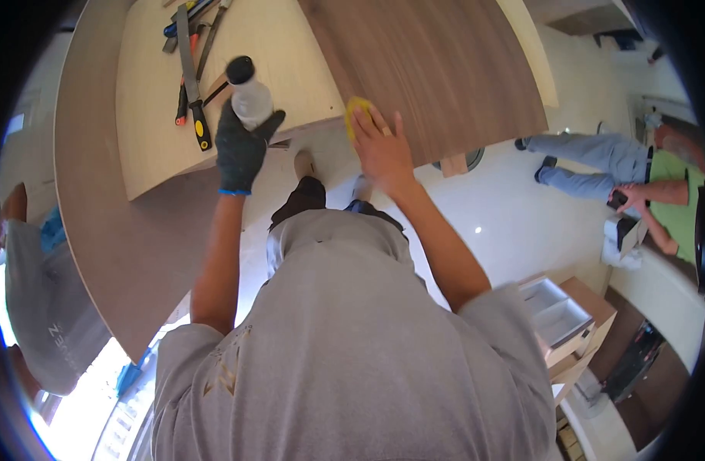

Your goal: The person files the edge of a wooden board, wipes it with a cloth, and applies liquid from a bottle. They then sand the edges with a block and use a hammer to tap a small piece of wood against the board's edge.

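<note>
My left hand (243, 150), in a dark work glove with a blue cuff, is wrapped round a small clear bottle (253, 106). The bottle stands upright in its grip, with a black cap (240, 70) on top. My bare right hand (383, 154) presses a yellow cloth or sponge (356, 115) against the left edge of a brown wood-grain panel (437, 77), near its front corner. Most of the yellow piece is hidden under the fingers. Under and beside the panel lies a pale wooden board (291, 46).
A file with a black and yellow handle (202, 134) lies among several hand tools on the pale board. A curved brown panel (99, 192) borders the left side. At the right, a person in a green shirt (671, 192) sits holding a phone. A drawer unit (583, 296) stands behind on the right.
</note>
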A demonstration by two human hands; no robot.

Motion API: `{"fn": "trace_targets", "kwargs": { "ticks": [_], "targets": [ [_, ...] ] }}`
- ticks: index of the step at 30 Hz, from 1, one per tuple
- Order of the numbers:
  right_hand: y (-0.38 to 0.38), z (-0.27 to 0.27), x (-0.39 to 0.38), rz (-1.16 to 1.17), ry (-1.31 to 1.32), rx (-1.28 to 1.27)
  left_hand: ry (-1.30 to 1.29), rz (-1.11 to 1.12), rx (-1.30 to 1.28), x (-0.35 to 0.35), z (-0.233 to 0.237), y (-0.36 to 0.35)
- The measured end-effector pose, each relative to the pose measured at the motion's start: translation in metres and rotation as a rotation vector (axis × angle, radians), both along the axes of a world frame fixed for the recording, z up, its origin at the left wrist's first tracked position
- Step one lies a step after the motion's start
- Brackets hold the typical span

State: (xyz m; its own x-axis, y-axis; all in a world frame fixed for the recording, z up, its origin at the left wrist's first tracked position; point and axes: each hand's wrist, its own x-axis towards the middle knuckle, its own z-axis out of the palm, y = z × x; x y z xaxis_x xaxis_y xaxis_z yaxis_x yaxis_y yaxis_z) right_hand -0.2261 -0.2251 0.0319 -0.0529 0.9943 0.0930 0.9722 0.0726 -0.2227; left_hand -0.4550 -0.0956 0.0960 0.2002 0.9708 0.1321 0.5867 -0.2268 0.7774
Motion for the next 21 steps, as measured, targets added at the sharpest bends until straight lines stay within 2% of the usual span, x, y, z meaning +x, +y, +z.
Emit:
{"fn": "trace_targets", "kwargs": {
  "ticks": [3,6,9,12,15,18,21],
  "targets": [
    [-0.072,0.017,0.000,0.002,0.015,-0.162,-0.127,0.075,0.064,-0.005,-0.006,0.029],
    [-0.073,0.023,-0.001,-0.008,-0.014,-0.230,-0.220,0.114,0.043,-0.007,-0.029,0.042],
    [-0.026,0.016,-0.004,-0.030,-0.050,-0.162,-0.205,0.153,0.070,-0.006,-0.054,0.043],
    [0.047,0.010,-0.005,-0.026,-0.027,-0.059,-0.208,0.162,0.089,-0.005,-0.056,0.047],
    [0.080,0.006,-0.007,-0.046,-0.018,-0.062,-0.227,0.142,0.045,-0.007,-0.060,0.049],
    [0.038,0.006,-0.003,-0.015,-0.029,-0.111,-0.220,0.137,0.058,-0.009,-0.067,0.050],
    [-0.036,0.019,-0.007,-0.006,-0.047,-0.222,-0.198,0.195,0.086,-0.008,-0.069,0.040]
  ]
}}
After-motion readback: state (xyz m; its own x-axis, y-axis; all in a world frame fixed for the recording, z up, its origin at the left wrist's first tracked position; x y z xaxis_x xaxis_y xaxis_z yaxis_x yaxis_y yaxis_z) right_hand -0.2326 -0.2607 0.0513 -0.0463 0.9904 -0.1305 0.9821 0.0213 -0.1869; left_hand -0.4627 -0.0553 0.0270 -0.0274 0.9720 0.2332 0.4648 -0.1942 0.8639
